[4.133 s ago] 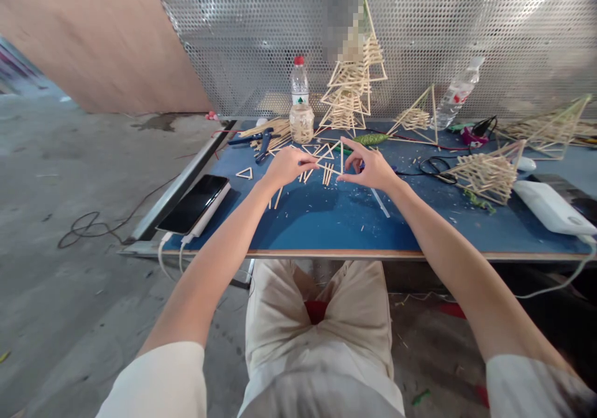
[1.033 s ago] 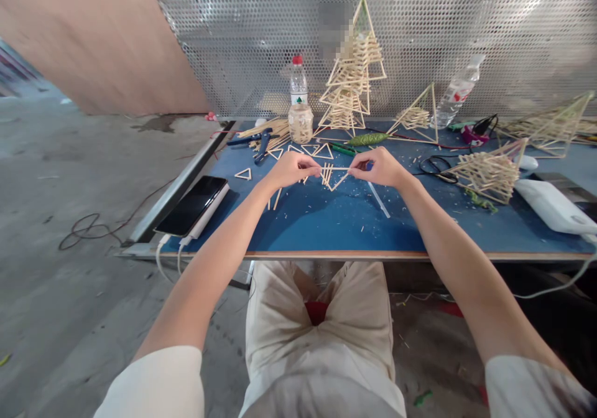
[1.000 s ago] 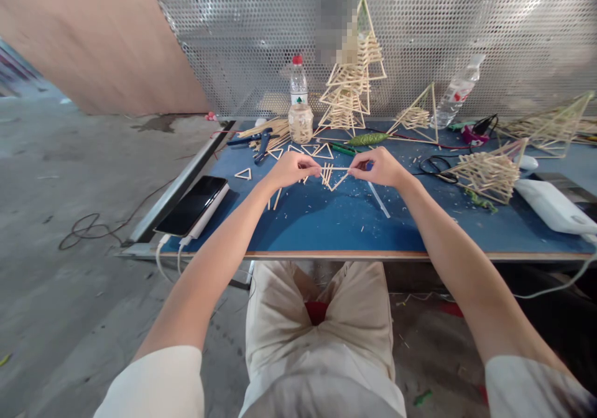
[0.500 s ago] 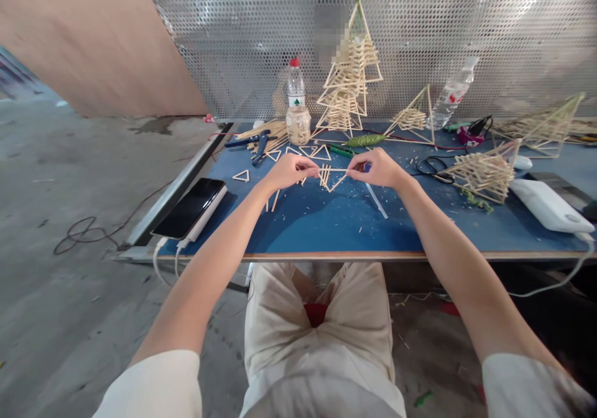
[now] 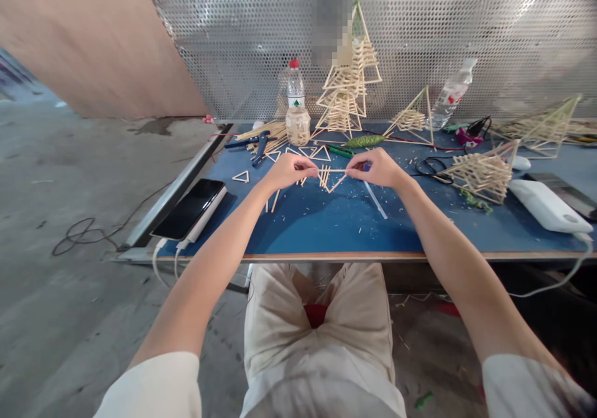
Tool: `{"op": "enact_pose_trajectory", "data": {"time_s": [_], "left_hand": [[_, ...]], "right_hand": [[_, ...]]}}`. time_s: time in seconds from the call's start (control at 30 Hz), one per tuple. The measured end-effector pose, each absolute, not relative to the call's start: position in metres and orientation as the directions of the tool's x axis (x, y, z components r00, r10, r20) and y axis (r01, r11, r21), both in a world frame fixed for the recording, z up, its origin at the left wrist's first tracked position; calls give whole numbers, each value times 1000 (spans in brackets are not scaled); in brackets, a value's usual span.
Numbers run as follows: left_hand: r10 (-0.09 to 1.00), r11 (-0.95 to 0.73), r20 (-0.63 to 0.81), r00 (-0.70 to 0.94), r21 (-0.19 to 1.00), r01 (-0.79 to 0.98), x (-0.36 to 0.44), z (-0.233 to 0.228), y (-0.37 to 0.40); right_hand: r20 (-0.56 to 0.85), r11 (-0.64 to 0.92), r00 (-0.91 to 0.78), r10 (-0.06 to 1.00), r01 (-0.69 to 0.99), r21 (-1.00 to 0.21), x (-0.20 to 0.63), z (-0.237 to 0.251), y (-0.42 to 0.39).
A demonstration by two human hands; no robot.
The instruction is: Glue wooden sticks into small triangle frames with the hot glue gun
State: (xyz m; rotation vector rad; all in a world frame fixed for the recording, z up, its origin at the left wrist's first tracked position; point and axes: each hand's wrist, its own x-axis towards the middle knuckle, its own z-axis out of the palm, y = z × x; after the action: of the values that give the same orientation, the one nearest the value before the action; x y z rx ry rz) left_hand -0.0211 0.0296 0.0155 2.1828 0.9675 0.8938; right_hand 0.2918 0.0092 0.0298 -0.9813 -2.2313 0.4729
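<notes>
Between my two hands is a small triangle of thin wooden sticks [image 5: 338, 183], its point toward me and its top stick running from one hand to the other. My left hand [image 5: 293, 170] pinches the left corner between thumb and fingers. At the right corner, my right hand [image 5: 375, 168] has the same pinch. Several short loose sticks [image 5: 276, 201] lie beneath and beside my left hand. A translucent glue stick [image 5: 375, 200] rests on the blue tabletop [image 5: 326, 231] just below my right hand. Finished-looking small stick triangles [image 5: 321, 153] lie behind the hands.
Behind stand a tall stick tower [image 5: 347, 88], a red-capped bottle [image 5: 295, 91] and a clear bottle [image 5: 450, 94]. A blue-handled tool [image 5: 260, 148] lies left. A phone [image 5: 191, 209] sits at the left edge; a stick structure [image 5: 485, 172] and a white device [image 5: 548, 205] are right.
Almost nothing differs. Both hands keep their pinch on the stick triangle in the same place, and the view has shifted very slightly.
</notes>
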Motion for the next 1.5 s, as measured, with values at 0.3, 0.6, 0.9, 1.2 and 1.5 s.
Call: {"op": "enact_pose_trajectory", "data": {"time_s": [0.3,0.6,0.9,1.2,1.5], "left_hand": [[787,-552,336,517,758,348,-20,11,30],[794,-537,324,514,769,346,-20,11,28],[797,-538,303,522,750,385,-20,13,30],[798,-542,301,522,736,404,-21,15,28],[804,-546,308,508,719,429,-20,15,27]], "right_hand": [[366,621,-514,776,517,-590,293,33,8],[367,625,-517,773,525,-577,293,33,6],[379,645,-528,760,538,-544,294,30,11],[355,624,-527,772,528,-575,295,28,12],[338,607,-515,788,555,-568,292,29,11]]}}
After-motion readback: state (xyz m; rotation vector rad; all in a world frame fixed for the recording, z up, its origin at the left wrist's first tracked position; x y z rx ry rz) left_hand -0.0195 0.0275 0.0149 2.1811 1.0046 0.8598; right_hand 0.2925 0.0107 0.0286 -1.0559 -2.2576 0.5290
